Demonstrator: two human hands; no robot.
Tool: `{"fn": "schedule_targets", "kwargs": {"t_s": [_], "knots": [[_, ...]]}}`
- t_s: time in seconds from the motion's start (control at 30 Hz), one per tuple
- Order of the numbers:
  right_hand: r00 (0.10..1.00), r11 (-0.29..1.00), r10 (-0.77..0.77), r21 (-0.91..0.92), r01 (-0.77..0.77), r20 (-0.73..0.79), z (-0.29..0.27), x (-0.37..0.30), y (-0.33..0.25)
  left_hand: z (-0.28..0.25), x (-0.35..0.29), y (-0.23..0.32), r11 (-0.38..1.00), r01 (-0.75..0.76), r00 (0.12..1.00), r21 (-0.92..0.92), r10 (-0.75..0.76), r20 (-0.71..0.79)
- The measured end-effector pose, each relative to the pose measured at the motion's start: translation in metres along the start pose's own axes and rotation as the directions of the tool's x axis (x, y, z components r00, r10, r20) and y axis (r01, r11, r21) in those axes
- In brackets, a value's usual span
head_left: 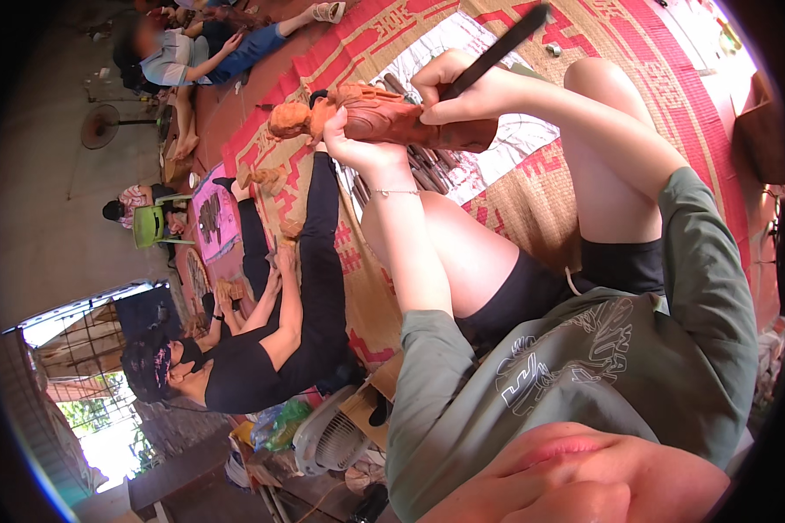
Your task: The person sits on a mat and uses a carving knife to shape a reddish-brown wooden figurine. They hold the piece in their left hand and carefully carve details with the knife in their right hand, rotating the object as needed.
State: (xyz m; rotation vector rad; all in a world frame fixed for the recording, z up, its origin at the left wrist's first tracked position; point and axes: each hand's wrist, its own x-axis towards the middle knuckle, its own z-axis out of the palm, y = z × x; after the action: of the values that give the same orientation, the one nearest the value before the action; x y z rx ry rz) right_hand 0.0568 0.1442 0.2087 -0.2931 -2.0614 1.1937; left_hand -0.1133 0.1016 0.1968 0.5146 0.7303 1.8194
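Observation:
A reddish-brown carved wooden figurine (384, 120) lies sideways in front of me, its rounded head to the left and its base to the right. My left hand (362, 150) is wrapped around it near the head end, with the thumb up against its side. In my right hand (462, 91) is a carving tool (506, 48) with a long dark handle slanting up to the right. That hand's fingers press on the figurine near its base, and the tool's working tip is hidden there. Beneath the figurine, a white cloth (519, 144) carries several carving chisels (429, 170).
A patterned red and straw mat (532, 196) lies under my bare legs. To the left sits a person in black (253, 370) with hands on a small wooden carving (290, 231). Another carving (263, 179) lies nearby. A fan (331, 436) and a green chair (148, 225) stand farther off.

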Motion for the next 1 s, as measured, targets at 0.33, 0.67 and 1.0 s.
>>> {"fn": "schedule_targets", "kwargs": {"t_s": [0.33, 0.67, 1.0], "knots": [[0.998, 0.999, 0.027, 0.019, -0.026, -0.059, -0.002, 0.001, 0.002, 0.002, 0.004, -0.006, 0.996, 0.031, 0.999, -0.084, -0.034, -0.042], [0.996, 0.997, 0.080, -0.015, -0.080, -0.040, 0.000, 0.002, -0.002, 0.007, -0.002, -0.004, 0.998, -0.030, 0.992, -0.051, 0.023, -0.127], [0.998, 0.996, 0.052, -0.068, -0.055, -0.040, 0.001, 0.005, -0.003, 0.004, -0.003, 0.000, 1.000, -0.004, 0.998, -0.022, 0.003, -0.061]]}}
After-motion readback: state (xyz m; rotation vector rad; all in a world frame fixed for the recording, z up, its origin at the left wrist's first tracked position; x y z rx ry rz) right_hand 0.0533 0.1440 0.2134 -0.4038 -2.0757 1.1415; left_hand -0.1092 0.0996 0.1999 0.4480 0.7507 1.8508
